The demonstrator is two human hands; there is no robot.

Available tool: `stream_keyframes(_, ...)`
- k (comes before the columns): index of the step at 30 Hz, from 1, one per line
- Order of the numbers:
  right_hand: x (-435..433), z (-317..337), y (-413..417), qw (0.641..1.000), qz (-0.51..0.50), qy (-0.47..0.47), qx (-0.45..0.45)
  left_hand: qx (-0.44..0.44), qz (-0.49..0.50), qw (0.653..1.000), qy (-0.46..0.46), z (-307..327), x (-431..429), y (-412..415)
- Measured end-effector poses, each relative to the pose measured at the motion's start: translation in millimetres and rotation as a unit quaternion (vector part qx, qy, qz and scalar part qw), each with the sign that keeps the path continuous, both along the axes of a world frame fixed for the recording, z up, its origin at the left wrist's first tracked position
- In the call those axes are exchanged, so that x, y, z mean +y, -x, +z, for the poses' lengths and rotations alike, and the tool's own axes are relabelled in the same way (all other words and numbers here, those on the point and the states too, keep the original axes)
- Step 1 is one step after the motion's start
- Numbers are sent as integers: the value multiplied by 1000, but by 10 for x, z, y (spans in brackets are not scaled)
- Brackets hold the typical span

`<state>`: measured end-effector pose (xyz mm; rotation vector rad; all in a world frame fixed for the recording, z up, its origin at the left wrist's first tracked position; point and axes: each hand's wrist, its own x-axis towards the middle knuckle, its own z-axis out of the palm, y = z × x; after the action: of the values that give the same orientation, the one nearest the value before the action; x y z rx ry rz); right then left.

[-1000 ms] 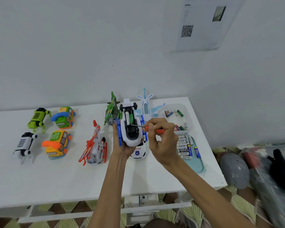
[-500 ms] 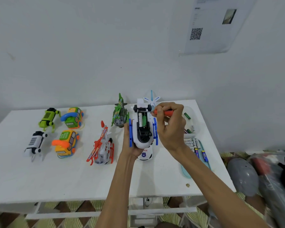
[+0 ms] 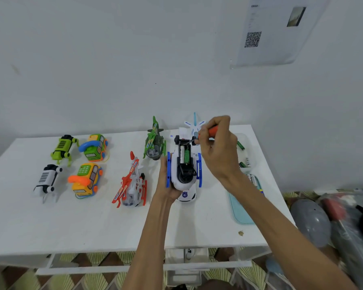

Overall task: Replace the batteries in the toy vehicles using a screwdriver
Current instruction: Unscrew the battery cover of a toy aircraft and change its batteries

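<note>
Left edge of the tabletop (image 3: 40,231): a white robot dog (image 3: 45,181) stands near, with a green robot dog (image 3: 63,146) just beyond it on the far side.
Phone buses: a green-and-orange toy bus (image 3: 94,148) with a blue handset sits far. An orange toy bus (image 3: 85,182) with an orange handset sits near. Both are just right of the dogs.
Centre: a red-and-white helicopter (image 3: 132,183) lies near, and a green camouflage helicopter (image 3: 154,141) sits beyond it to the right.
Left hand (image 3: 165,185): cups the white-and-blue toy helicopter (image 3: 174,168) from beneath, fingers wrapped round its left flank, and holds it belly-up above the tabletop, right of centre.
Battery bay: open on the upturned belly, with a green battery (image 3: 187,154) seated inside beside a paler one.
Police car (image 3: 187,195): on the tabletop directly under the held toy, only its nose showing.
White toy plane (image 3: 194,124): at the far edge behind the held toy, partly hidden by the right hand.
Right hand (image 3: 218,149): fingers clenched round the orange-handled screwdriver (image 3: 212,130), whose metal tip is at the far end of the bay.
Clear tray (image 3: 246,143): far right, holding loose batteries, mostly behind the right hand.
Teal tray (image 3: 241,208): near right, with a row of packed batteries (image 3: 252,178) at its far end. The right forearm crosses it.
Wall: a sheet with a QR code (image 3: 253,39) hangs at upper right.
</note>
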<state>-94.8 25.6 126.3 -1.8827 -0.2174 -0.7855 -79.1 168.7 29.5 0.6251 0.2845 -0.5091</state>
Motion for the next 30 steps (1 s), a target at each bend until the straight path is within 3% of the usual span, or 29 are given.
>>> stream_keyframes(9, -218, 386, -272, 991, 22, -17, 132, -24, -35, 999, 3, 139, -91, 122)
stream_keyframes(17, -243, 412, -258, 986, 3, -60, 156, -60, -59, 996, 26, 139, -123, 123)
stream_keyframes(23, -226, 340, -222, 989, -11, -82, 125, -52, -50, 996, 56, 121, -160, 122)
stream_keyframes(28, -168, 353, -122, 978, -25, -207, 12, -52, -37, 996, 57, 153, -147, 119)
stream_keyframes(30, -178, 406, -100, 968, 3, -251, 22, -27, 10, 999, 37, 83, -129, 94)
